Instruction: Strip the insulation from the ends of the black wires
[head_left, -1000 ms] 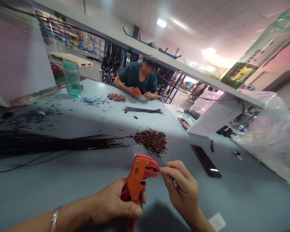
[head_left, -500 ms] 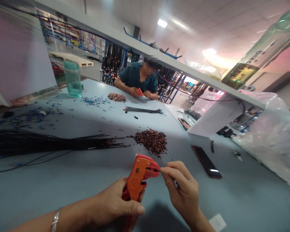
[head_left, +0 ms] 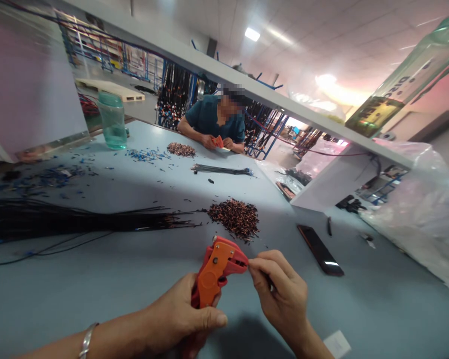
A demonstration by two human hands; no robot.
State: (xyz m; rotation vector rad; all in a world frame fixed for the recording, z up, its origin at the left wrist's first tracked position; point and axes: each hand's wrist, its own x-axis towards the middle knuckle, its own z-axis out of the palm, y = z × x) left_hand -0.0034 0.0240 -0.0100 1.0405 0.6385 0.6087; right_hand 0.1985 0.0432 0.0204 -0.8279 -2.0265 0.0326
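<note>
My left hand (head_left: 187,309) is wrapped round the handle of an orange and red wire stripper (head_left: 211,274), whose jaws point right. Thumb and forefinger of my right hand (head_left: 280,286) are pinched together at the tip of the jaws; what they hold is too small to make out. Just beyond the tool lies a pile of small dark and copper-coloured pieces (head_left: 235,219). A bundle of long black wires (head_left: 97,222) stretches from the left edge towards that pile.
Across the table (head_left: 142,284) sits a person (head_left: 213,119) holding a similar tool. A phone (head_left: 320,249) lies at the right, a green bottle (head_left: 112,122) stands at the back left. Blue scraps (head_left: 145,155) and a thinner wire bundle (head_left: 222,170) lie further back. A sloping beam (head_left: 247,89) crosses above.
The tool's handles look squeezed closer together in my left hand, and its head has tipped slightly to the right. My right hand has barely moved.
</note>
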